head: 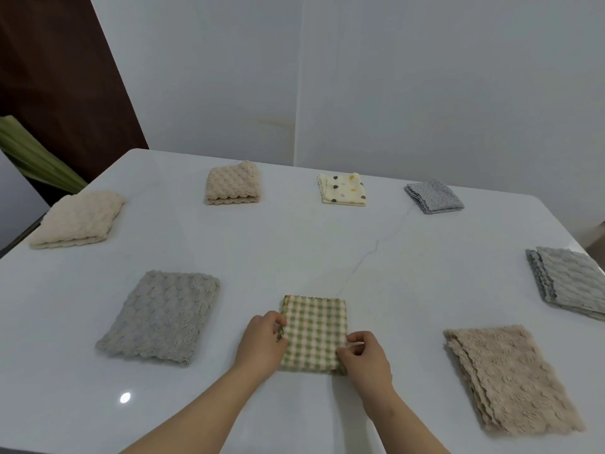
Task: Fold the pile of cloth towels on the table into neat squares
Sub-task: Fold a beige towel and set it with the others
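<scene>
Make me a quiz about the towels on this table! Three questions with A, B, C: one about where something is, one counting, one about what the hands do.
1. Where is the yellow spotted towel?
A. Far side of the table, between the beige towel and the small grey towel.
B. Under the hands.
C. On the floor.

2. How many towels lie on the table?
A. Five.
B. Eight.
C. Twelve.

3. What is happening to the green checked towel?
A. It hangs in the air.
B. Nobody touches it.
C. The left hand and right hand pinch its side edges as it lies flat.

Answers:
1 A: it sits in the far row between those two.
2 B: eight separate folded towels show.
3 C: fingers curl on both edges.
</scene>
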Available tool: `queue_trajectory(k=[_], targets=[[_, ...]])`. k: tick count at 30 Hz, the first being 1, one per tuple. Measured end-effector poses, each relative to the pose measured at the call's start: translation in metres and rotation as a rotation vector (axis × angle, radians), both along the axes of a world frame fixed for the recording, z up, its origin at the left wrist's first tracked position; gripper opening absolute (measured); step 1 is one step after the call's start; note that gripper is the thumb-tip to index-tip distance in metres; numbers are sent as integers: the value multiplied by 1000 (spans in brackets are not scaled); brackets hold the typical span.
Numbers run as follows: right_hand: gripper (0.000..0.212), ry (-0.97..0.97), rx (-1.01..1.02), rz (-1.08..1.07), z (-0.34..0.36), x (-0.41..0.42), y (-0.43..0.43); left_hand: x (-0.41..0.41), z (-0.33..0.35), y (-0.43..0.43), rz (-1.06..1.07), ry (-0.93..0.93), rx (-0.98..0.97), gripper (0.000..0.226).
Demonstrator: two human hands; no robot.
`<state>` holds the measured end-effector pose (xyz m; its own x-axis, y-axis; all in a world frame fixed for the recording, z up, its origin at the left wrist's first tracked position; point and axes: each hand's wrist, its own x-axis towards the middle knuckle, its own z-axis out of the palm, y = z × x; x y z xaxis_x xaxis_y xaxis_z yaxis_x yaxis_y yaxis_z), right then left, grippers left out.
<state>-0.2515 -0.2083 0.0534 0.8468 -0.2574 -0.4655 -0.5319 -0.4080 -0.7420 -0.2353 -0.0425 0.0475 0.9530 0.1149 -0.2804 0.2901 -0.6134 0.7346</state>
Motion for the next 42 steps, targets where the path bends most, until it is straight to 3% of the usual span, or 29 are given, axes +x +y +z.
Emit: queue_trajectory(k=[6,15,24,29,35,42], targets=[[5,-60,93,-75,11,3,-12,17,14,-11,-163,-86,200,28],[9,-204,-159,-51,28,12,-71,37,26,-76,-452,-72,129,21],[20,-236,-323,-42,32,9,-187,31,28,-186,-423,7,42,25],[29,-177,-566,-5,28,2,-245,14,25,-246,-350,60,-44,31],[43,-112,-403,-54,22,-17,-281,-11,18,-281,-247,186,-81,52],[44,-101,-130,-34,17,-23,-291,-23,15,-290,-155,183,-101,25]])
